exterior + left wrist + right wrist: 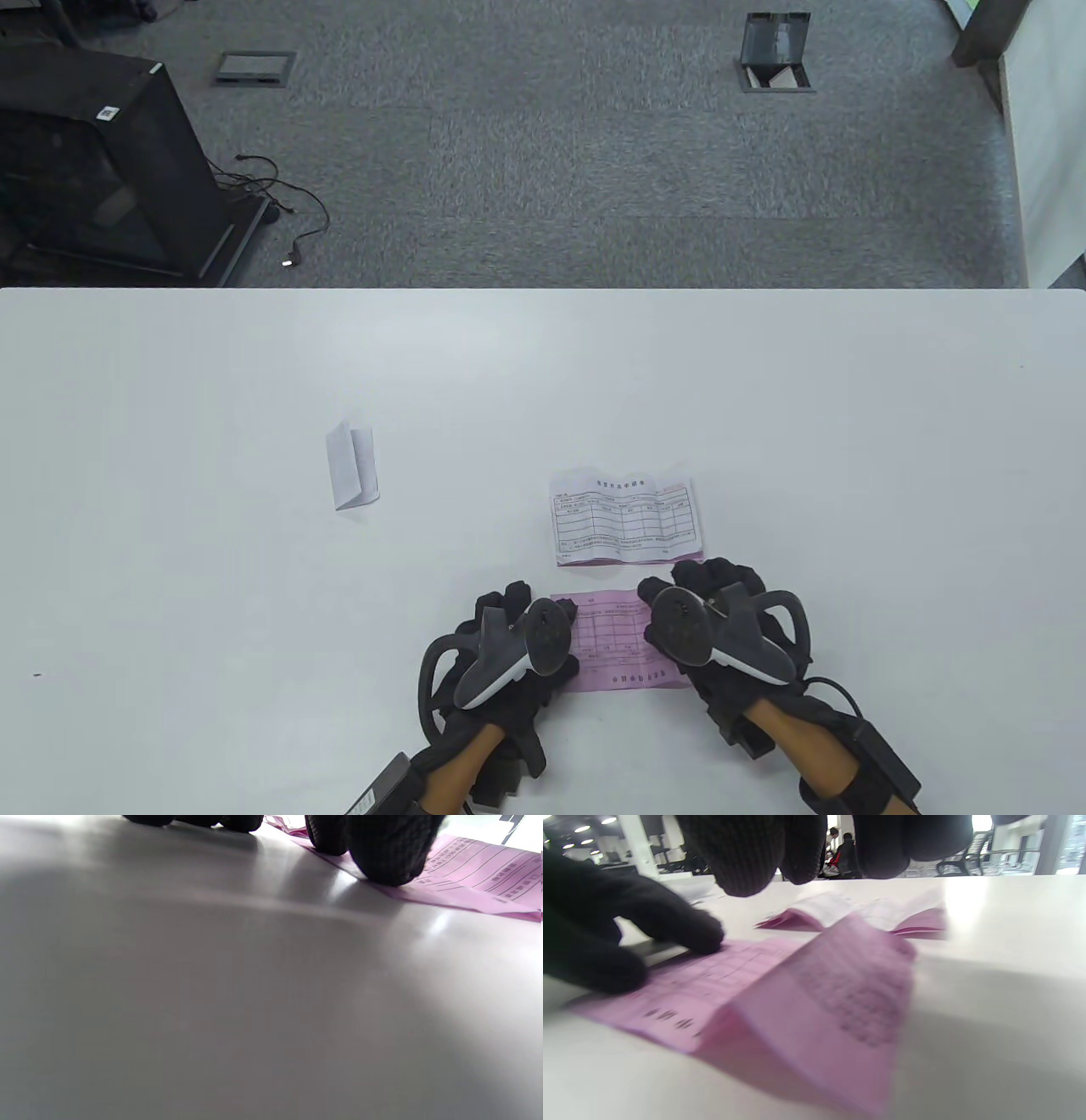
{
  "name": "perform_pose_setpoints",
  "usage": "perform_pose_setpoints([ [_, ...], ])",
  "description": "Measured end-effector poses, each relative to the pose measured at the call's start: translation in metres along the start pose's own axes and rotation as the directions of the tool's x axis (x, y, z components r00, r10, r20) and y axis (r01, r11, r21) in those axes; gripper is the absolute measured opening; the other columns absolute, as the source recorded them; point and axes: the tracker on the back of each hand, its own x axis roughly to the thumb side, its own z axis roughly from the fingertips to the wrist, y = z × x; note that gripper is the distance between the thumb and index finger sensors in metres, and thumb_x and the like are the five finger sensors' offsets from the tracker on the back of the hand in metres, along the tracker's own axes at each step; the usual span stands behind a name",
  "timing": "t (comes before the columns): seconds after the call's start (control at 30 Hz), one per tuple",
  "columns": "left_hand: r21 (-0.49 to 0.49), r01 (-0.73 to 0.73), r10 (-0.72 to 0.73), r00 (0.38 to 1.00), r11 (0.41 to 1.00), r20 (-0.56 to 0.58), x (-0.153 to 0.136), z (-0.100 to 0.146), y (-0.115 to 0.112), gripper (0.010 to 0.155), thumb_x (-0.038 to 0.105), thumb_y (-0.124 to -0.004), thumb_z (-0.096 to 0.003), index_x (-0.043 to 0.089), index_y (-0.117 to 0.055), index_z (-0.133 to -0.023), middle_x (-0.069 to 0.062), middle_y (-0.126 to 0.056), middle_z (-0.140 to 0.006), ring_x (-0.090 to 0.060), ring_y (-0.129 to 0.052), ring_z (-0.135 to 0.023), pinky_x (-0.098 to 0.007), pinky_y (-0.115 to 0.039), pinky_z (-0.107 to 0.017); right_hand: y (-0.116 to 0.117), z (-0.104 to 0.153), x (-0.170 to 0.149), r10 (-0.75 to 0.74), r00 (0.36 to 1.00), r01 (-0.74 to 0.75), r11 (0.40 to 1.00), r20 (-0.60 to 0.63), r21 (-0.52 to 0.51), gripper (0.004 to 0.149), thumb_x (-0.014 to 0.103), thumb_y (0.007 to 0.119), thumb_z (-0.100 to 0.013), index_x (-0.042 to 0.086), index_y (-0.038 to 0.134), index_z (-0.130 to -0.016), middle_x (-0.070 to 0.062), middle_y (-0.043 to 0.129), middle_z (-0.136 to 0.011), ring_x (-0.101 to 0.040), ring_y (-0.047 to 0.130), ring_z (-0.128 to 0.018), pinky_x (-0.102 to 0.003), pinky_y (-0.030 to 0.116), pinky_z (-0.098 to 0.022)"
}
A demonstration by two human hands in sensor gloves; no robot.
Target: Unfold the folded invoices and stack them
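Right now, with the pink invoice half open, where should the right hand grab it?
Pinch the pink invoice's raised right flap at its free edge, from the right: it tents up off the table while the left hand presses the other end flat.

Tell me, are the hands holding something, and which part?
Nothing is lifted. The left hand presses its fingertips on the left end of the pink printed paper invoice on the white table. The right hand is above its raised right end; contact unclear.
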Motion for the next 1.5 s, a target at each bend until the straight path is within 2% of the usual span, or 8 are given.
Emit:
perform_pose_setpoints([
  [0.23,-0.024,-0.021,0.021,1.0,0.999,0.002,-0.003,0.0,-0.001,0.067,0.054,-0.073,-0.0517,0.047,-0.041,-0.111,-0.01,-0.019,-0.122,-0.038,-0.02,-0.108,-0.055,-0.038,-0.076,0.027,-0.012,0.042,0.043,0.996,-0.047,0.997,0.073,0.06,0.057,0.049,0.073,-0.046,0.032,0.064,-0.099,-0.018,0.06,-0.105,-0.047,0.057,-0.091,-0.07,0.046,-0.066],
  [0.37,-0.027,-0.027,0.027,1.0,0.999,0.003,-0.003,-0.001,-0.001,0.068,0.054,-0.074,-0.0514,0.047,-0.041,-0.111,-0.01,-0.018,-0.122,-0.038,-0.02,-0.108,-0.054,-0.038,-0.076,0.038,-0.013,0.046,0.074,0.994,-0.079,0.995,0.085,0.065,0.06,0.051,0.073,-0.046,0.032,0.06,-0.101,-0.019,0.057,-0.106,-0.047,0.056,-0.092,-0.07,0.046,-0.066],
  [0.5,-0.028,-0.029,0.029,1.0,0.999,0.002,-0.003,-0.001,-0.001,0.068,0.054,-0.074,-0.0512,0.047,-0.041,-0.111,-0.009,-0.018,-0.122,-0.037,-0.019,-0.108,-0.054,-0.037,-0.076,0.04,-0.011,0.041,0.071,0.994,-0.076,0.995,0.081,0.061,0.059,0.05,0.072,-0.046,0.033,0.059,-0.101,-0.018,0.057,-0.106,-0.047,0.055,-0.093,-0.07,0.046,-0.066],
  [0.87,-0.028,-0.026,0.026,1.0,0.999,-0.001,-0.004,-0.001,-0.001,0.068,0.055,-0.073,-0.051,0.048,-0.041,-0.111,-0.008,-0.018,-0.123,-0.036,-0.019,-0.108,-0.053,-0.037,-0.077,0.037,0.003,-0.013,0.147,0.989,-0.145,0.987,-0.032,0.069,0.056,0.049,0.073,-0.046,0.034,0.062,-0.099,-0.018,0.057,-0.106,-0.047,0.055,-0.093,-0.071,0.045,-0.066],
  [1.17,-0.028,-0.023,0.023,1.0,0.999,-0.004,-0.005,0.0,-0.001,0.069,0.055,-0.073,-0.0509,0.048,-0.04,-0.111,-0.008,-0.018,-0.123,-0.036,-0.019,-0.108,-0.053,-0.037,-0.077,0.038,0.014,-0.049,0.124,0.987,-0.115,0.99,-0.106,0.086,0.056,0.048,0.073,-0.046,0.035,0.061,-0.099,-0.018,0.058,-0.106,-0.047,0.055,-0.093,-0.07,0.046,-0.066],
  [1.5,-0.03,-0.02,0.02,1.0,0.999,-0.004,-0.005,0.0,-0.002,0.07,0.055,-0.073,-0.0509,0.047,-0.039,-0.111,-0.009,-0.017,-0.123,-0.037,-0.019,-0.108,-0.053,-0.037,-0.077,0.044,0.016,-0.067,-0.042,0.988,0.055,0.994,-0.147,0.09,0.057,0.048,0.074,-0.046,0.035,0.059,-0.099,-0.018,0.058,-0.104,-0.046,0.06,-0.091,-0.069,0.048,-0.066],
])
